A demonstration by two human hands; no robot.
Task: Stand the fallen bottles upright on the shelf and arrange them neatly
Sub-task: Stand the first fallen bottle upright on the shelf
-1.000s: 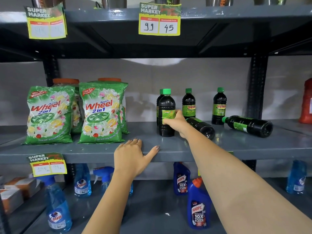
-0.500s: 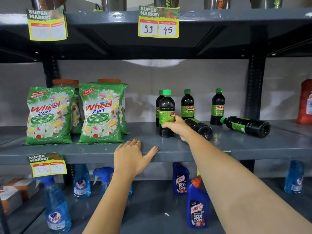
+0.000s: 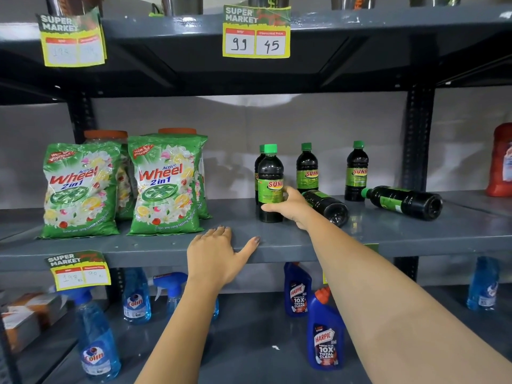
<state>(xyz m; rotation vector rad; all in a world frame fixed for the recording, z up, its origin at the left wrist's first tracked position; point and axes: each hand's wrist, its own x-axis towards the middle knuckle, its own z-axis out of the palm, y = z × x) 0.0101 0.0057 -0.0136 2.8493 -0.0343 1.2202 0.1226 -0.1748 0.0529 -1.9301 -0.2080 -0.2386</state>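
Dark bottles with green caps and green labels stand on the grey middle shelf (image 3: 388, 234). My right hand (image 3: 291, 207) grips the lower part of the front upright bottle (image 3: 270, 176); another upright bottle (image 3: 260, 162) is half hidden behind it. Two more stand upright further back, one in the middle (image 3: 307, 169) and one to the right (image 3: 356, 173). Two bottles lie on their sides: one (image 3: 328, 206) just right of my right hand, base toward me, and one (image 3: 404, 202) further right, cap pointing left. My left hand (image 3: 219, 254) rests flat on the shelf's front edge.
Green detergent bags (image 3: 166, 187) stand at the left of the same shelf, with orange-lidded jars behind. A red container (image 3: 501, 162) sits at the far right. Blue spray bottles (image 3: 97, 342) and blue toilet-cleaner bottles (image 3: 325, 333) fill the shelf below. A price tag (image 3: 256, 34) hangs above.
My right hand slid down from the upright bottle's label to its lower part, and the bottle turned so its label faces forward. My left hand stayed on the shelf edge.
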